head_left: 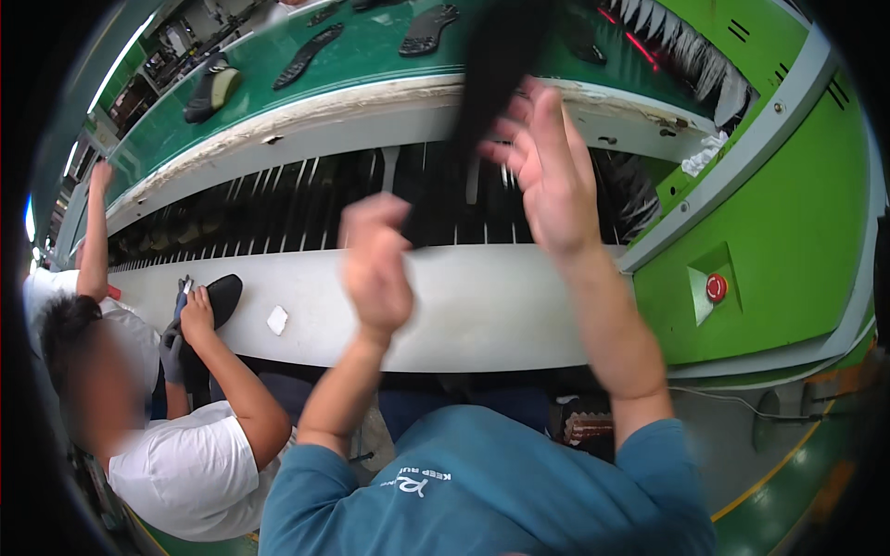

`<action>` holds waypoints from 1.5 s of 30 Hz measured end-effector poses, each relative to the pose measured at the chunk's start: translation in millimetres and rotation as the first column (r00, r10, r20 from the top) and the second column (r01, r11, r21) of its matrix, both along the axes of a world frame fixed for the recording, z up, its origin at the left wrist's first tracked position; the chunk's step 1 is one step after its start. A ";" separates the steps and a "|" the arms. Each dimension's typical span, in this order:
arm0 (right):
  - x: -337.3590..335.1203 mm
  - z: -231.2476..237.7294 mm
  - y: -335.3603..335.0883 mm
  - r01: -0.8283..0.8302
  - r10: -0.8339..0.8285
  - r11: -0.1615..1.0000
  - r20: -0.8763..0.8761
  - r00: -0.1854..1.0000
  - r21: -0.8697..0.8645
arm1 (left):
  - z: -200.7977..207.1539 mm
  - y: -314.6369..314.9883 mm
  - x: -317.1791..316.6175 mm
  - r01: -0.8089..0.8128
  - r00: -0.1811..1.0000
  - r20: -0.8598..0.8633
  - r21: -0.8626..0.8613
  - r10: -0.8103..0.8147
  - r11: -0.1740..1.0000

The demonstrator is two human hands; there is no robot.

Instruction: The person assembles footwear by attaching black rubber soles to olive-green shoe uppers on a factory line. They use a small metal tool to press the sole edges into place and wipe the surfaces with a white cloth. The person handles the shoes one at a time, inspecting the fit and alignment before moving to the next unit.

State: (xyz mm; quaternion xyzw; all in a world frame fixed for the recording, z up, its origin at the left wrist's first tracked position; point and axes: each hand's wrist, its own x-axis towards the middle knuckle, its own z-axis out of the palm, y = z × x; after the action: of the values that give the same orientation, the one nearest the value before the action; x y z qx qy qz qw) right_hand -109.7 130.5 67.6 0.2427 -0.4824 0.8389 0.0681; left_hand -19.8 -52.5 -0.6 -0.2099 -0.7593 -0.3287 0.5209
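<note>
A long black piece (pixel 487 88), smeared by motion, rises from between my hands toward the upper edge; its exact kind is too blurred to tell. My left hand (pixel 375 269) has its fingers curled at the lower end of this piece and grips it there. On the other side, my right hand (pixel 556 181) is spread, thumb up and fingers apart. Its fingertips come close to the black piece, and whether they touch it I cannot tell. Both hands are above a pale ledge (pixel 491 310) and a dark slatted rack.
Shoe soles (pixel 309 56) lie on a green conveyor belt (pixel 362 56) beyond the rack. At right stands a green machine housing (pixel 779 204) with a red stop button (pixel 716 287). A co-worker (pixel 199 454) at left handles a dark sole (pixel 224 298). A white scrap (pixel 277 321) rests on the ledge.
</note>
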 end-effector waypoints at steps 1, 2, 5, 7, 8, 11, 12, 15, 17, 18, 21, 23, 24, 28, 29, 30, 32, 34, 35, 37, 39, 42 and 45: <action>17.5 -8.6 13.8 -0.195 0.203 0.976 0.092 0.975 -0.097 | -30.9 21.9 14.3 0.263 0.953 0.124 0.119 -0.277 0.958; 30.0 -23.9 27.7 -0.130 0.131 0.991 0.142 0.981 -0.011 | -29.6 39.2 36.1 0.330 0.807 0.435 0.230 -0.400 0.915; 55.0 -83.0 41.0 0.016 -0.034 0.993 0.159 0.987 0.117 | -57.9 46.6 24.0 0.372 0.492 0.283 0.787 -0.823 0.493; 72.2 -113.8 50.9 -0.133 0.073 0.939 0.193 0.978 0.317 | -51.9 41.0 10.5 0.229 0.531 0.217 0.894 -0.820 0.385; 79.4 -125.5 48.7 -0.205 0.135 0.937 0.249 0.959 0.283 | -39.1 40.7 -0.1 0.281 0.490 0.178 0.895 -0.854 0.347; 92.4 -148.7 39.1 -0.337 0.250 0.897 0.301 0.920 0.287 | -29.6 47.4 -18.7 0.335 0.356 0.052 0.925 -0.933 0.179; 92.4 -157.9 36.2 -0.348 0.258 0.894 0.310 0.915 0.282 | -38.0 43.3 -21.5 0.246 0.330 0.097 0.951 -0.939 0.185; 89.3 -179.1 35.8 -0.420 0.302 0.872 0.397 0.866 0.253 | -56.2 58.1 -25.0 0.081 0.435 0.175 0.969 -0.883 0.232; 85.8 -193.9 35.1 -0.443 0.315 0.872 0.456 0.832 0.206 | -90.9 48.0 -39.4 0.023 0.486 0.275 0.945 -0.829 0.327; 84.2 -202.5 30.2 -0.436 0.311 0.882 0.478 0.822 0.177 | -96.6 47.1 -48.2 -0.026 0.466 0.377 0.910 -0.801 0.413; 83.4 -215.7 12.6 -0.250 0.136 0.946 0.445 0.885 0.207 | -99.2 31.7 -77.3 0.040 0.379 0.612 0.739 -0.694 0.673; 82.1 -214.5 8.0 -0.184 0.072 0.964 0.475 0.877 0.192 | -116.5 -14.5 -123.8 0.128 0.610 0.609 0.556 -0.508 0.821; 83.0 -216.2 4.4 -0.115 -0.005 0.961 0.431 0.902 0.251 | -137.5 -56.7 -152.7 0.037 0.747 0.616 0.339 -0.251 0.940; 84.2 -232.5 5.9 -0.092 -0.031 0.899 0.271 0.962 0.427 | -170.9 -226.0 -262.9 -0.582 0.719 0.070 -0.483 0.692 0.654; 86.4 -233.1 4.0 -0.118 -0.004 0.912 0.298 0.955 0.392 | -184.2 -268.4 -280.7 -0.577 0.699 0.000 -0.590 0.716 0.564; 87.0 -228.8 4.3 -0.135 0.008 0.918 0.321 0.947 0.374 | -196.9 -301.7 -293.0 -0.568 0.654 -0.012 -0.668 0.756 0.481; 84.9 -225.2 5.0 -0.129 0.005 0.930 0.339 0.941 0.345 | -215.2 -328.5 -317.8 -0.530 0.601 0.026 -0.735 0.799 0.422; 82.4 -227.7 4.1 -0.095 -0.024 0.938 0.335 0.942 0.334 | -229.1 -315.0 -327.5 -0.524 0.510 0.158 -0.723 0.846 0.451; 80.5 -227.5 6.8 -0.107 -0.027 0.916 0.328 0.944 0.385 | -229.9 -312.9 -331.5 -0.446 0.546 0.270 -0.708 0.793 0.548; 78.1 -222.5 14.9 -0.147 -0.011 0.870 0.316 0.949 0.471 | -220.1 -323.9 -327.9 -0.289 0.572 0.470 -0.651 0.672 0.702; 81.3 -217.2 14.2 -0.117 -0.007 0.899 0.281 0.960 0.421 | -202.1 -376.6 -293.0 -0.323 0.414 0.676 -0.517 0.610 0.793; 75.4 -222.7 9.7 -0.051 -0.057 0.933 0.285 0.957 0.357 | -191.0 -351.6 -248.9 -0.378 0.404 0.800 -0.296 0.444 0.877; 77.1 -224.2 11.2 -0.133 0.002 0.944 0.398 0.917 0.303 | -160.8 -320.5 -157.9 -0.361 0.513 0.833 -0.011 0.208 0.932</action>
State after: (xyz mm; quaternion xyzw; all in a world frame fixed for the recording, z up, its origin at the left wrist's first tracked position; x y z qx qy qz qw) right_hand -32.6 141.6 -156.7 0.0943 -0.6084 0.7817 -0.0999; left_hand -177.6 -373.1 -161.4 0.1387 -0.9073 -0.3590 0.1692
